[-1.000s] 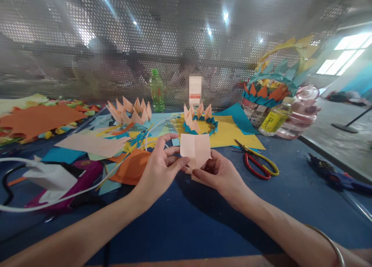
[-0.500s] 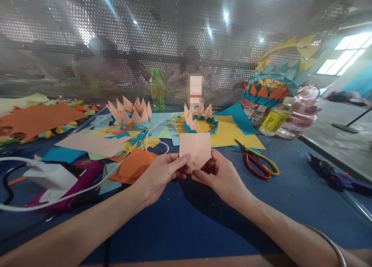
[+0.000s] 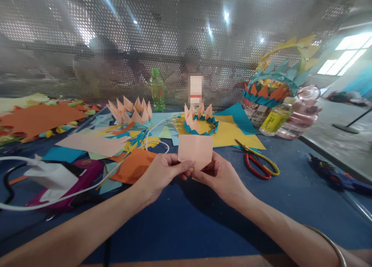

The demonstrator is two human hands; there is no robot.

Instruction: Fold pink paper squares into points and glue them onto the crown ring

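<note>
A small piece of peach paper (image 3: 195, 149) with a crease down its middle is held up above the table by both hands. My left hand (image 3: 171, 167) pinches its lower left part, thumb on the near face. My right hand (image 3: 217, 172) grips the lower right, its thumb and fingers close to the left thumb. Most of the fingertips behind the sheet are hidden. Just beyond the paper lies a ring of teal folded paper (image 3: 215, 125) with several peach points (image 3: 195, 125) standing on it.
Red-and-yellow-handled scissors (image 3: 258, 162) lie on the right, with a glue gun (image 3: 334, 174) farther right. Left are a purple power strip (image 3: 87, 174), a white cable (image 3: 122, 162), orange paper (image 3: 133, 164) and a peach paper crown (image 3: 130, 114). Bottles (image 3: 276, 117) stand at the back right.
The peach paper has spread slightly wider, and its middle crease shows more plainly. My left thumb has shifted a little down and right, nearer the right thumb.
</note>
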